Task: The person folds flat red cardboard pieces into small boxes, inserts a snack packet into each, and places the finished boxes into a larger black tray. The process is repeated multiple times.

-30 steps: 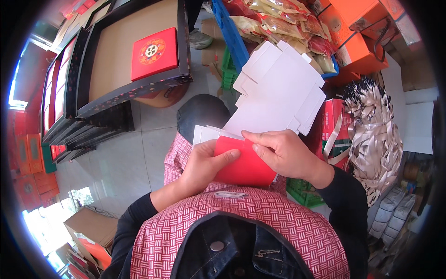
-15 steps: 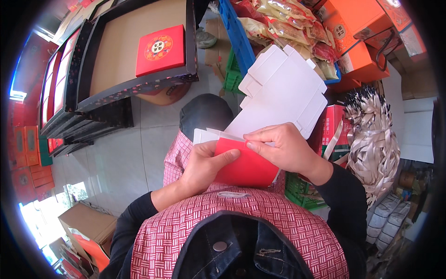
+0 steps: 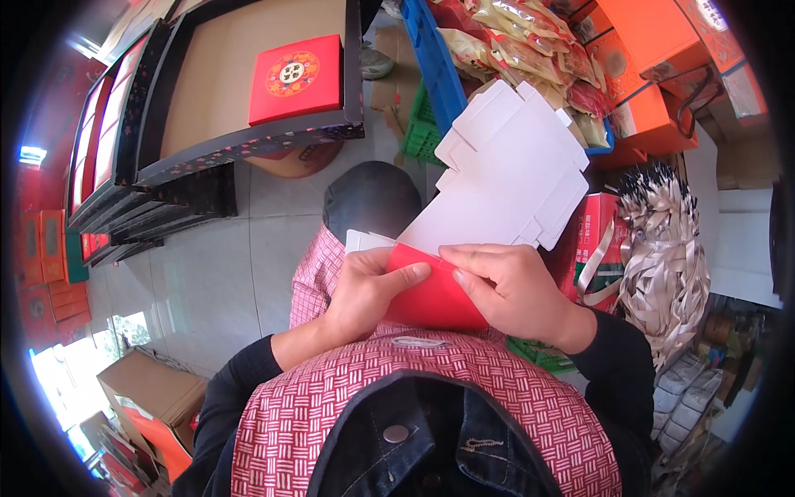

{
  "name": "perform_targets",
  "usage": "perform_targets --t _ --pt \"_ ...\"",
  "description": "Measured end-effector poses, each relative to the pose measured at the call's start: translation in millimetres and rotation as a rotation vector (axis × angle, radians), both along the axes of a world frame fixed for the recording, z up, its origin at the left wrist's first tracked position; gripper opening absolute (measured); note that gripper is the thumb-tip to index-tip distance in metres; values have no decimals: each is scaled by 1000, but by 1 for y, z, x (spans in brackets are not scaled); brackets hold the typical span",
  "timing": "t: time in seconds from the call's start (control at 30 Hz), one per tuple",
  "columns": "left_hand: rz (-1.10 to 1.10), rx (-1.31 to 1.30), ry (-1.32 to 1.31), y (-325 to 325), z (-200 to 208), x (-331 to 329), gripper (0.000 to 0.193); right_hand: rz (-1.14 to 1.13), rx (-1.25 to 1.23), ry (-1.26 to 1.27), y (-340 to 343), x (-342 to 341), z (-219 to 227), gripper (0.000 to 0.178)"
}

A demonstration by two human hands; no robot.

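A die-cut cardboard box blank (image 3: 505, 170), white inside and red outside, lies across my lap with its white part spread away to the upper right. Its red panel (image 3: 439, 300) faces up close to my body. My left hand (image 3: 369, 286) grips the panel's left side, thumb on the red face and fingers hidden beneath. My right hand (image 3: 509, 286) pinches the edge where red meets white, thumb and fingertips together on the fold. A small white flap (image 3: 364, 241) sticks up beyond my left hand.
At the upper left, a red square box (image 3: 296, 81) sits in a black-rimmed tray (image 3: 207, 99) on stacked trays. A blue crate (image 3: 439, 62) of packaged bags stands at the upper right, near orange boxes (image 3: 654, 116). Bundled beige ribbons (image 3: 665, 265) are at the right.
My right hand has slid slightly down and right along the fold, its fingers lying flatter. My left hand keeps its grip. The view has shifted slightly.
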State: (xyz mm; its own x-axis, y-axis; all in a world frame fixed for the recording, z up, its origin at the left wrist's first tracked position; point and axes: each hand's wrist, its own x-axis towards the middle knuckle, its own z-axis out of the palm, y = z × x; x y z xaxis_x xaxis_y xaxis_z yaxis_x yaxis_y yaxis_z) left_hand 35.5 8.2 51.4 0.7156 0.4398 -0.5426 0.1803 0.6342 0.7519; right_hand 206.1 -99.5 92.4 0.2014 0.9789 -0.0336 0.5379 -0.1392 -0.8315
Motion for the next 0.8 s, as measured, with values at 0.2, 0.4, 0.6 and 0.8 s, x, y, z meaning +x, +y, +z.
perform_targets --t 0.2,0.4,0.6,0.8 --pt "20 -83 21 3 3 3 21 -59 -44 87 -11 5 -1 22" --pt "1 -58 -22 1 2 3 18 115 -29 -86 -7 18 4 22" --pt "20 3 -37 -2 3 1 15 210 57 -214 -6 19 5 23" --pt "-7 21 -60 -3 0 2 17 173 139 -224 -6 15 6 19"
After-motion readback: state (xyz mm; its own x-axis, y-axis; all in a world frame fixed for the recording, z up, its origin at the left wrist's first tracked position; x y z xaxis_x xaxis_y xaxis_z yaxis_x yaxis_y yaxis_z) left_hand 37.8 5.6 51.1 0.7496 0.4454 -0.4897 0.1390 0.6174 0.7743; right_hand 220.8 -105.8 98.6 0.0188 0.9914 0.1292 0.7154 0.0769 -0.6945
